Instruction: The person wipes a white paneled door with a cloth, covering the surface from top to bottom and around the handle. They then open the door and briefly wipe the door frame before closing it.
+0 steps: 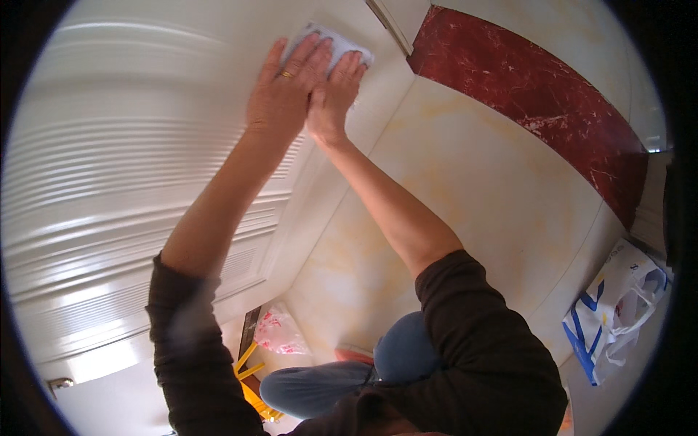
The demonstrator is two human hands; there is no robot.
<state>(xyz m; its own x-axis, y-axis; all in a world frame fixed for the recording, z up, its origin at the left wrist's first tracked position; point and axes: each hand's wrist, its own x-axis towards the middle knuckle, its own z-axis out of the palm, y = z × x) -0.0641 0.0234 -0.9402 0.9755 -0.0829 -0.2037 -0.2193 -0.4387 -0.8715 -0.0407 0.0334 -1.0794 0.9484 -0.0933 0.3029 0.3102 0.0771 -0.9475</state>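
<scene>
My left hand (283,87), with a ring on one finger, lies flat on a folded white cloth (349,49). Beside it, my right hand (335,98) presses the same cloth, its thumb side against the left hand. Under both palms the cloth is partly hidden; its upper and right edges show. It rests against the smooth lower part of a glossy white door (218,87), near the door's edge. Ribbed moulded panels run along the door below and left of my hands.
Pale marbled floor tiles (463,174) meet a red marble threshold strip (523,103). A white and blue carrier bag (591,327) stands at the right. Near my bent knees are a clear plastic bag with a red pattern (278,329) and a yellow object (253,395), partly hidden by my arm.
</scene>
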